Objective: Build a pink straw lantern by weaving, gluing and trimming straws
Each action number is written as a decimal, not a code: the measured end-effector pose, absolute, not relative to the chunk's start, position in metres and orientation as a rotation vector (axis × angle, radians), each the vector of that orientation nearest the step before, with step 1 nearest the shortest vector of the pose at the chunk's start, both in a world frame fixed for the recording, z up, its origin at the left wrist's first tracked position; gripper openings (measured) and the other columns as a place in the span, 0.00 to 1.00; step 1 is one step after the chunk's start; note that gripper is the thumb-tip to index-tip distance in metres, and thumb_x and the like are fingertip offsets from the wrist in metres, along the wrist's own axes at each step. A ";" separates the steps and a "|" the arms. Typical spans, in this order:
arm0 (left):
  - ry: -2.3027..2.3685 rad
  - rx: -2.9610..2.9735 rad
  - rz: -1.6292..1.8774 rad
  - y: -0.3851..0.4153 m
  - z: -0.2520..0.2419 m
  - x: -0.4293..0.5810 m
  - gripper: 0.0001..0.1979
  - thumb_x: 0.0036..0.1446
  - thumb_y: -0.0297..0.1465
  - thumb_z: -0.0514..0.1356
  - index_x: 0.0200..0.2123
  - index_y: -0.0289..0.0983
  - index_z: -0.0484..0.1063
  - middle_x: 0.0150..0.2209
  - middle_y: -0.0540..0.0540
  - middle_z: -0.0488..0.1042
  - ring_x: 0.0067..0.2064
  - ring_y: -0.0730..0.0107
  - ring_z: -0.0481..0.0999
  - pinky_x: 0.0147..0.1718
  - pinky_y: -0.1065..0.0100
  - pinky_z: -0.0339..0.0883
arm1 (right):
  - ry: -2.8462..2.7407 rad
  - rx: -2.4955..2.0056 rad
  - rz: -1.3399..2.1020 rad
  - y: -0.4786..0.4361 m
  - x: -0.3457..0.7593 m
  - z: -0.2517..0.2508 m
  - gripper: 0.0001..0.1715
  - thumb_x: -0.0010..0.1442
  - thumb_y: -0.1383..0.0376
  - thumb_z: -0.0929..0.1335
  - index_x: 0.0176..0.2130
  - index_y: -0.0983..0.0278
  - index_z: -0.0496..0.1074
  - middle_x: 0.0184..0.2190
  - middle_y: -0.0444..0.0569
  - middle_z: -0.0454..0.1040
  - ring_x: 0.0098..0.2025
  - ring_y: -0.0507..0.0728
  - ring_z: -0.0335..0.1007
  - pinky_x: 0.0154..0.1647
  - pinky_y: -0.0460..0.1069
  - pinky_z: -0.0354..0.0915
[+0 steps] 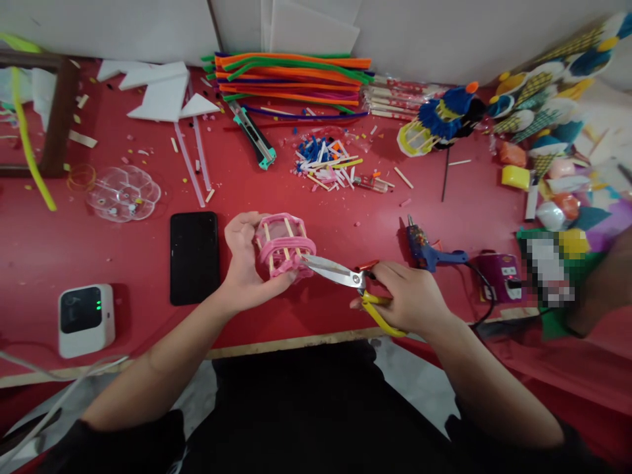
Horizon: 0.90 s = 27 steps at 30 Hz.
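A small pink craft cage [287, 247] with pale wooden sticks between pink foam bands sits in my left hand [244, 263], tilted above the table. My fingers wrap its left side and the thumb presses along its lower edge. From the right, my right hand [412, 296] grips a pair of scissors [338, 271] with yellow handles. The blade tips touch or nearly touch the lower right of the cage, and the blades look closed or almost so. Whether anything lies between the blades is too small to tell.
On the red table [326, 322] lie a black phone [194, 258], a glue gun [427, 247], a utility knife [253, 135], a scrap pile [326, 161] and a bundle of coloured foam strips [291, 82]. A white device [86, 320] stands left. A blue-and-yellow figure [442, 118] stands back right.
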State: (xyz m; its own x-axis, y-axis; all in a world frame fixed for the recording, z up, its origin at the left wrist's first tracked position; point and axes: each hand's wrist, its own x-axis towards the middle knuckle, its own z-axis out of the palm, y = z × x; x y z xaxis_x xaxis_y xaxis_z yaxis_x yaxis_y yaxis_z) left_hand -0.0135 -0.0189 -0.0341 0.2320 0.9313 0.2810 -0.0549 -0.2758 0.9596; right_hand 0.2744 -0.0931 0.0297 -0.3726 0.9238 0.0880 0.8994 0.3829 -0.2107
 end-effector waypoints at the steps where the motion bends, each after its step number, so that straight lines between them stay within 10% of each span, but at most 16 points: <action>1: 0.878 1.566 1.228 -0.019 -0.034 -0.014 0.47 0.39 0.31 0.77 0.60 0.51 0.58 0.56 0.43 0.58 0.62 0.48 0.64 0.64 0.38 0.62 | -2.465 -1.630 0.178 -0.093 0.275 0.031 0.29 0.67 0.44 0.61 0.31 0.65 0.71 0.25 0.50 0.74 0.24 0.55 0.70 0.24 0.48 0.52; 5: 0.916 1.702 1.190 -0.019 -0.026 -0.015 0.45 0.36 0.32 0.78 0.58 0.48 0.65 0.57 0.41 0.56 0.66 0.40 0.57 0.66 0.35 0.60 | -2.495 -1.612 0.188 -0.091 0.278 0.031 0.31 0.67 0.43 0.60 0.31 0.65 0.72 0.24 0.50 0.74 0.23 0.55 0.69 0.24 0.49 0.51; 14: 0.595 1.533 1.059 -0.017 -0.006 -0.002 0.43 0.42 0.22 0.74 0.58 0.47 0.58 0.55 0.39 0.68 0.53 0.45 0.77 0.46 0.43 0.80 | -2.564 -1.508 0.174 -0.085 0.284 0.037 0.32 0.67 0.43 0.60 0.30 0.64 0.73 0.24 0.49 0.75 0.23 0.54 0.70 0.25 0.48 0.54; 27: 0.812 1.627 1.118 -0.020 -0.020 -0.013 0.45 0.34 0.30 0.78 0.58 0.46 0.66 0.56 0.39 0.60 0.63 0.36 0.63 0.61 0.34 0.67 | -2.575 -1.414 0.101 -0.081 0.286 0.031 0.32 0.69 0.45 0.61 0.27 0.65 0.72 0.22 0.48 0.72 0.23 0.52 0.67 0.25 0.48 0.55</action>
